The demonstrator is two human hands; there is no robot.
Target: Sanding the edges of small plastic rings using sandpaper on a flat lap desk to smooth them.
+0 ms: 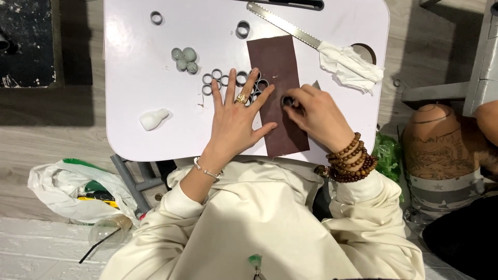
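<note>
Head view looks down on a dark brown rectangular sandpaper sheet (275, 72) lying on the white counter (135, 93). The left hand (236, 122) is spread flat, its fingers over the sheet's left edge, seemingly to pin it in place. The right hand (316, 114) is closed on a small grey stone ring (287, 100), pressing it against the sheet's middle. More grey rings (223, 80) lie just left of the sheet, partly under the left fingers, and a cloth-wrapped saw blade (290, 27) lies to its upper right.

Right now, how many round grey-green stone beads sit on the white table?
4 round grey-green stone beads, clustered in one touching group on the white table, up-left of the left hand and beside the grey rings. None looks hidden.
</note>
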